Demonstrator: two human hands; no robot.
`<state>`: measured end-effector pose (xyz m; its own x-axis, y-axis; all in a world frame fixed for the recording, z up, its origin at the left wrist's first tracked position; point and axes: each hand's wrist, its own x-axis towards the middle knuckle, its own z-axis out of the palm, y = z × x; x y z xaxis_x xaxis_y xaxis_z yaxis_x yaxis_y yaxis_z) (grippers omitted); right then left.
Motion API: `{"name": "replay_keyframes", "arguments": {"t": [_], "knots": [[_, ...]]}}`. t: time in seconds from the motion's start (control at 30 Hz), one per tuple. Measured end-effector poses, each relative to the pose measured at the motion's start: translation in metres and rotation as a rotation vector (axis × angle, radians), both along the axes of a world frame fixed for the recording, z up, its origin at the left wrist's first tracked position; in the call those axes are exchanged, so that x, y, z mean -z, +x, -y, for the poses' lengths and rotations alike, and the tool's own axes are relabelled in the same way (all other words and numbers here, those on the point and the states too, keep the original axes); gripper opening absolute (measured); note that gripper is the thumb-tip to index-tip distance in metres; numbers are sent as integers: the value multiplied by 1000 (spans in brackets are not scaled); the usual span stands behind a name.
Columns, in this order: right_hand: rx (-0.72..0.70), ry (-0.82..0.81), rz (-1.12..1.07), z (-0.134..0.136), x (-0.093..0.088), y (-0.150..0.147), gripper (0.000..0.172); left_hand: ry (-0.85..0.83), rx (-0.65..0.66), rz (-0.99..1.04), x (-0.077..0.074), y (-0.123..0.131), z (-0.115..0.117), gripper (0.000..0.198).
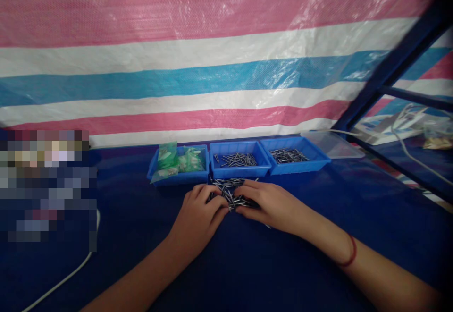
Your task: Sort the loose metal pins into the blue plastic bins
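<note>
A loose pile of thin metal screws (230,198) lies on the dark blue table, just in front of the blue bins. From the left, my left hand (203,210) curls its fingers round the near side of the pile. My right hand (274,204), with a dark red band on its wrist, closes on the pile from the opposite side. Fingertips of both hands touch the screws and hide part of them. Similar screws lie in the middle blue bin (215,172) and in the right blue bin (300,166).
Green plastic packets (193,160) fill the left blue bin (179,178). Behind the right bin lies a clear plastic lid (334,146). A white cable (76,268) crosses the table at left, beside a blurred-out area. Striped sheeting (212,80) hangs behind; a dark metal frame (382,73) stands right.
</note>
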<state>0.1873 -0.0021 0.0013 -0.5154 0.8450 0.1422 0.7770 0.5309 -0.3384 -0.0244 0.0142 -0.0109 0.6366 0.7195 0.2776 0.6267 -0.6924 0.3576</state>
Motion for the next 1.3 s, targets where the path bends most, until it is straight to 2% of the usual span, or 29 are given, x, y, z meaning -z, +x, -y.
{"name": "replay_keyframes", "arguments": {"t": [0.07,0.4,0.73,1.07,1.3], "knots": [[1,0,-20,0,2,-1,18,-9,1,-1,0,1,1,11],[15,71,-43,2,8,-9,14,0,-4,-18,2,-1,5,27],[-15,121,-37,1,16,-10,15,-14,-8,-31,1,-2,5,20],[-43,158,-56,0,16,-13,18,0,-14,-11,2,-2,5,13],[-78,192,-115,1,14,-15,17,-9,-33,16,1,-2,5,15]]}}
